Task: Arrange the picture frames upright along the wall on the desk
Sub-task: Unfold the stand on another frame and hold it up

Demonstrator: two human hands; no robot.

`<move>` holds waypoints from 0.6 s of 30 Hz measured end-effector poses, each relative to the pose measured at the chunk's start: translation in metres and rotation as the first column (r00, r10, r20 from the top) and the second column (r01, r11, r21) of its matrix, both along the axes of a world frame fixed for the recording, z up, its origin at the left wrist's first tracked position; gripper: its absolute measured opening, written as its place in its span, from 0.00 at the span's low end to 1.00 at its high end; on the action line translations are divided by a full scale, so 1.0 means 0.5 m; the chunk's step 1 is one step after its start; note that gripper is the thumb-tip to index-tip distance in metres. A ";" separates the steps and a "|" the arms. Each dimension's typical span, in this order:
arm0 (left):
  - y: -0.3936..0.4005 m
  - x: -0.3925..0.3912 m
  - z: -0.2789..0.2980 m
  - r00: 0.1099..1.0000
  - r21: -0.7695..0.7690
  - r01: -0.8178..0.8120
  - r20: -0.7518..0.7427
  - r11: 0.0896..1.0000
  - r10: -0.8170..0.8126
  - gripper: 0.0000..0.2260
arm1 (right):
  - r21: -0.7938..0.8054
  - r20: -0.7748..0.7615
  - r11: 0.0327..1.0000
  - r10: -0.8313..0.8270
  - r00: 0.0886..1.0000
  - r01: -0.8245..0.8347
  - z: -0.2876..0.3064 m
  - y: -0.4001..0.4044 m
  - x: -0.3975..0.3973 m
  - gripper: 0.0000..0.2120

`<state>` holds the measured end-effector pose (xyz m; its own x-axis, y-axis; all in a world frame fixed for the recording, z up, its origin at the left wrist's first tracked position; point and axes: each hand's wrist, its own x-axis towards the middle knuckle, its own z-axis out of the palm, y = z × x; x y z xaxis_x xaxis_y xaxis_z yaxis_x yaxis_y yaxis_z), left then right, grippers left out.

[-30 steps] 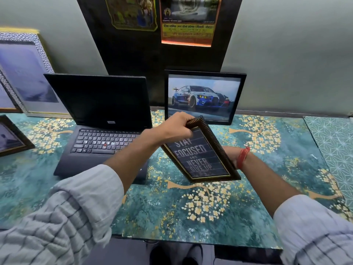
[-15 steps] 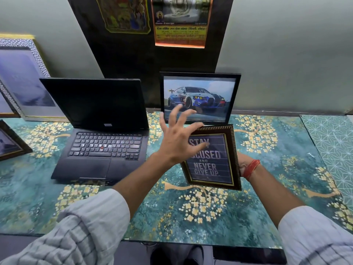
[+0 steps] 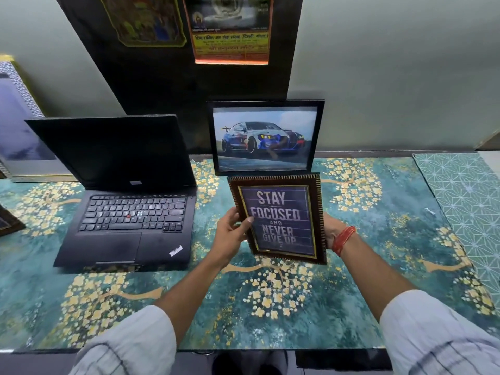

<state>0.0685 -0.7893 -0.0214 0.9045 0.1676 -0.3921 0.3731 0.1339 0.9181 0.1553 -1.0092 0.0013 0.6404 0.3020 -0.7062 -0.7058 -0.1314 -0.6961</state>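
A small dark brown quote frame reading "STAY FOCUSED AND NEVER GIVE UP" is held above the desk, nearly upright and facing me. My left hand grips its left edge, thumb on the glass. My right hand, with a red thread at the wrist, holds the right edge and is mostly hidden behind the frame. Just beyond it, a black car picture frame stands upright against the wall. A large silver-bordered frame leans on the wall at far left. A dark frame lies flat at the left edge.
An open black laptop sits left of centre on the teal floral desk. A patterned green mat covers the right end. Posters hang on a dark wall panel above the car frame.
The quote frame turned from tilted to nearly upright and facing me. My left hand let go of its top corner, spread open, then took hold of the left edge.
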 end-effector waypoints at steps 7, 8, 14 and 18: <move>0.023 0.084 0.023 0.983 0.200 0.107 0.129 0.974 -0.134 0.14 | 0.223 -0.085 0.968 -0.101 0.991 0.117 -0.022 0.015 0.016 0.30; 0.025 0.090 0.021 0.981 0.226 0.111 0.130 0.968 -0.142 0.15 | 0.223 -0.092 0.965 -0.118 0.989 0.136 -0.026 0.015 0.016 0.31; 0.029 0.108 0.005 0.981 0.252 0.114 0.122 0.961 -0.148 0.16 | 0.220 -0.119 0.963 -0.129 0.984 0.153 -0.027 0.020 0.027 0.28; 0.028 0.122 0.001 0.979 0.257 0.137 0.112 0.957 -0.171 0.18 | 0.238 -0.131 0.955 -0.149 0.980 0.177 -0.024 0.019 0.032 0.29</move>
